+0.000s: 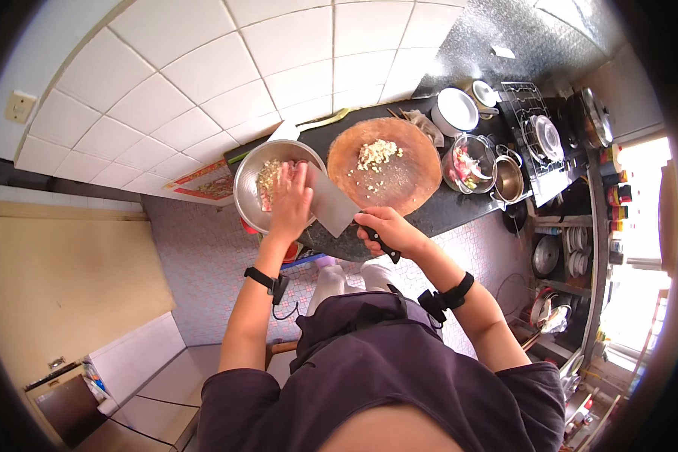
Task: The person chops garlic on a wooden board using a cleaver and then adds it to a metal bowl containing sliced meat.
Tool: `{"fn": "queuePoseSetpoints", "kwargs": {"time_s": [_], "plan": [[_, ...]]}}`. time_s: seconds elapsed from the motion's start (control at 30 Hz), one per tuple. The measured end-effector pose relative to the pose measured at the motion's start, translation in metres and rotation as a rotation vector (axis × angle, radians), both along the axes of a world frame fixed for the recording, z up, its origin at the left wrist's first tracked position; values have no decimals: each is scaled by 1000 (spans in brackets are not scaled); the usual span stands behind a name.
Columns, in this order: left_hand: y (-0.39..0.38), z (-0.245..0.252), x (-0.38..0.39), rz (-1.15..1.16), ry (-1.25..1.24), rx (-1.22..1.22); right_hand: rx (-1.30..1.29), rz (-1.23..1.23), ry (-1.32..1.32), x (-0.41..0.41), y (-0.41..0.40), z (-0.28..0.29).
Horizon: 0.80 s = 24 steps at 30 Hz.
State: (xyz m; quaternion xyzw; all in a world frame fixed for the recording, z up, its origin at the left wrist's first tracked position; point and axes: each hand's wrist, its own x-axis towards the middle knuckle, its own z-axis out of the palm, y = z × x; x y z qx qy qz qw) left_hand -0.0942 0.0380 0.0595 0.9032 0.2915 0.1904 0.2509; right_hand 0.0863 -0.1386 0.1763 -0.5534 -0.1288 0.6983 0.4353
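My right hand grips the black handle of a cleaver, whose broad blade reaches left to the rim of a stainless steel bowl. Over that bowl my left hand is held flat with fingers extended, close by the blade's far end; whether it touches the blade is unclear. Chopped pale bits and some reddish food lie in the bowl, partly hidden by the hand. A round wooden chopping board bears a heap of minced pale pieces, possibly garlic.
Right of the board stand a glass bowl of cut vegetables, a white enamel pot and a small metal pan. A wire rack is farther right. White wall tiles rise behind the dark counter.
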Motion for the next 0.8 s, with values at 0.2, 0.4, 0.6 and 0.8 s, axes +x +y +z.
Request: {"fn": "queuePoseSetpoints", "kwargs": {"time_s": [0.2,0.4,0.6,0.8], "plan": [[35,-30,-29,308,-66,-57,104,206,-433,20,-24,-7],[47,12,-6,521,-97,-219,472,192,-1264,21,-61,-13],[30,-32,-14,131,124,-200,484,306,-1389,24,-65,-21],[1,31,12,217,-59,128,456,441,-1399,28,-67,-20]]}}
